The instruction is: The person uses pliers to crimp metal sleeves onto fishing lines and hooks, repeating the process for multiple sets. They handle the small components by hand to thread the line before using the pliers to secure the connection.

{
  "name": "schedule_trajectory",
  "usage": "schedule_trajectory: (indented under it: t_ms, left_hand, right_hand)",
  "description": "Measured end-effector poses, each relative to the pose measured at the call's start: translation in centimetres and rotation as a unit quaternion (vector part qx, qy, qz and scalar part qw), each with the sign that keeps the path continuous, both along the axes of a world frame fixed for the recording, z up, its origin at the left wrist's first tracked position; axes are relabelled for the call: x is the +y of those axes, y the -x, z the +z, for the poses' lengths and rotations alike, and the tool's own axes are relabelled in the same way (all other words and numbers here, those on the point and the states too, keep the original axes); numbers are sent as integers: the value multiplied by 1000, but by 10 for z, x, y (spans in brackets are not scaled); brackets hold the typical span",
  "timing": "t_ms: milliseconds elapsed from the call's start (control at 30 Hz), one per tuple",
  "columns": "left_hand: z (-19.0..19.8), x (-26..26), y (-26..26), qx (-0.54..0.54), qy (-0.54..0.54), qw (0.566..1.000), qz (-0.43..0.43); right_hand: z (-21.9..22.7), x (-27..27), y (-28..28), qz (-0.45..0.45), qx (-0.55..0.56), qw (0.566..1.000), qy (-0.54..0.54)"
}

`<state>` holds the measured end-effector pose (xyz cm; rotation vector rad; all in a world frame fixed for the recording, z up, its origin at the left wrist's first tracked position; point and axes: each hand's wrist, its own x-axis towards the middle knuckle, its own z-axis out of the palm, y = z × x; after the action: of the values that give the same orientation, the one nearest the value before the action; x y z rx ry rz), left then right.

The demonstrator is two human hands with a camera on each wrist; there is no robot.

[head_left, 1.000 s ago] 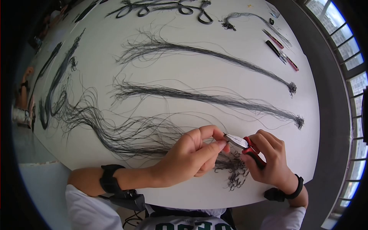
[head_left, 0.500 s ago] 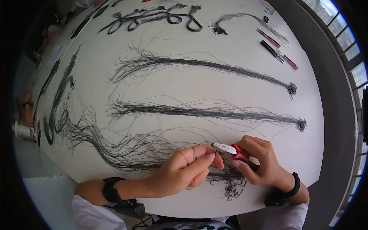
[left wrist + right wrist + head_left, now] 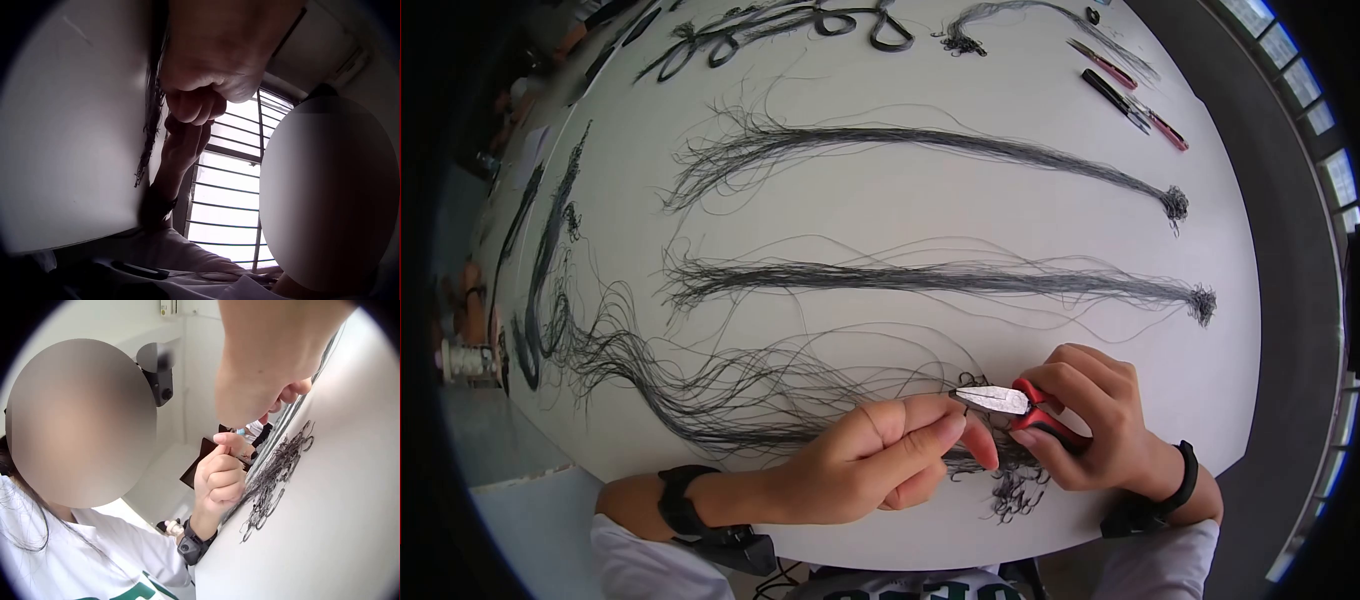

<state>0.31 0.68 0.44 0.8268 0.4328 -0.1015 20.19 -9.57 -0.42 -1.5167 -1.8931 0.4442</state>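
Gripping red-handled pliers point(image 3: 1008, 401) in R hand point(image 3: 1092, 405), pinching what looks like thin dark strand point(image 3: 964, 409) in L hand point(image 3: 888, 450), right by plier tips; prob. light, springy; best held nr. end.

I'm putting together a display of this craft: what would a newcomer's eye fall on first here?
Probably the red-handled pliers in the right hand, their tip right by the left hand near the table's front edge. Next, the two long bundles of dark strands stretched across the table beyond the hands, splayed at the left and tightly curled at the right. A looser third bundle fans out leftward, partly hidden behind the left hand.
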Motion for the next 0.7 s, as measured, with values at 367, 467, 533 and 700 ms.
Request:
schedule_trajectory:
  t_ms: [367,467,533,700]
  left_hand:
    - [0,-2,2,-57,-47,994,-77]
    - [-4,-1,3,-52,-19,994,-93]
    - [-4,-1,3,-42,-7,995,-89]
    - [-2,-2,3,-25,-16,999,-30]
  right_hand:
    - [2,-2,-3,27,1,1000,-11]
    - [0,-3,-3,25,13,1000,-1]
    - [-1,-3,-3,20,23,1000,2]
    - [1,-4,-5,17,51,997,48]
